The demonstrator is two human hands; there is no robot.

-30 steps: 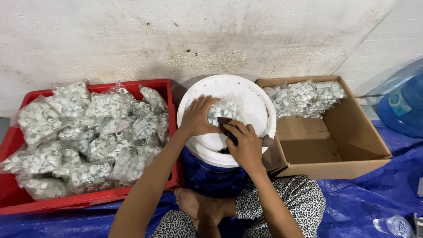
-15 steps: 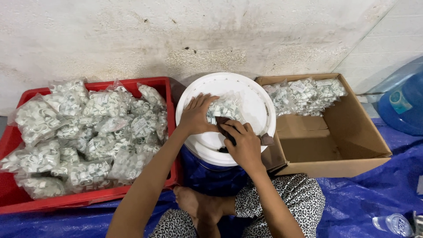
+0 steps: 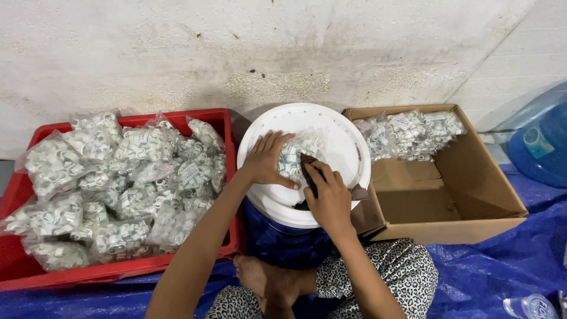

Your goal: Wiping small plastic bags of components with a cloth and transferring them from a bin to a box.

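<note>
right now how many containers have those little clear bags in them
2. The red crate on the left is heaped with bags; the cardboard box on the right holds a smaller pile at its far end. One more bag lies on the white lid between them, under both hands.

Red crate (image 3: 35, 280) of clear packets, cardboard box (image 3: 472, 195), blue tarp (image 3: 502, 272), blue water jug (image 3: 540, 145)

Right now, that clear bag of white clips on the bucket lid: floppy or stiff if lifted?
Probably floppy: the clear bag is thin film that sags flat under the left hand. Loose clips inside likely shift. Likely light, since such bags pile high in the red crate.
</note>
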